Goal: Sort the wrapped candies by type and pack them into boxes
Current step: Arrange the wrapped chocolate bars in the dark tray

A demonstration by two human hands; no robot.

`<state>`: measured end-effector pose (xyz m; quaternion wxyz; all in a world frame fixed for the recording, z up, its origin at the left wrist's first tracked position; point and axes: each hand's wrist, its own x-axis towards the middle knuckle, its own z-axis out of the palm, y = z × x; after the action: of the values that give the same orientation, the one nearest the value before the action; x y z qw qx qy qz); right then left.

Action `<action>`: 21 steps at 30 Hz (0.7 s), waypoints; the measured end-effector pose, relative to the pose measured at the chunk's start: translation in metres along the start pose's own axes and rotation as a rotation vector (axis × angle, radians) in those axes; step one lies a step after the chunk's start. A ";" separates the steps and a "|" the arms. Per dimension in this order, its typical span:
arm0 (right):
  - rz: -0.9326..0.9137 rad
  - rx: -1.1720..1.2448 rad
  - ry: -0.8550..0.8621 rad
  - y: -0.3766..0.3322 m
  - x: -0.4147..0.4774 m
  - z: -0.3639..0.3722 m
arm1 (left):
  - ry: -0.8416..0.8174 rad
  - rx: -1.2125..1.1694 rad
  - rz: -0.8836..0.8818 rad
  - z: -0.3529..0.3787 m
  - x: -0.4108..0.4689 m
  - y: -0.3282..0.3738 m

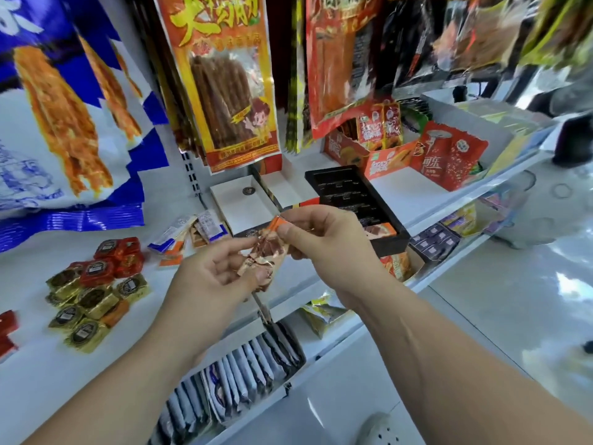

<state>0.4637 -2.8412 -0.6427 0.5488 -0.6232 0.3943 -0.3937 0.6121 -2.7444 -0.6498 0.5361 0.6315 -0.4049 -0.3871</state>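
Both hands meet over the white shelf [38,364], holding a small bunch of orange-and-brown wrapped candies [268,250]. My left hand [215,277] grips the lower ends. My right hand [324,242] pinches the top end. Behind them lies a black box tray [346,191] with one orange candy [380,230] at its near end. A white box [240,203] stands open beside it. Red square candies [118,256] and gold square candies [93,303] are piled at the left. Blue-white and orange candies [186,234] lie mid-shelf.
Large snack bags hang above: a blue-white one [64,117] and an orange one [224,81]. Orange cartons [382,155] and a red pouch [452,155] stand at the back right. A lower shelf holds a row of sachets [237,374]. The floor [513,300] is right.
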 end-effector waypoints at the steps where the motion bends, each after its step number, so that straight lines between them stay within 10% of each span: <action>1: -0.002 0.003 0.026 -0.001 0.001 -0.003 | 0.004 -0.018 0.006 0.003 0.002 0.001; 21: 0.157 0.067 0.202 0.018 0.014 -0.067 | -0.127 0.185 -0.017 0.057 0.051 0.010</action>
<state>0.4058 -2.8807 -0.6539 0.5559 -0.5291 0.4817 -0.4231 0.5778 -2.8138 -0.6495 0.4456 0.6557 -0.4667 -0.3920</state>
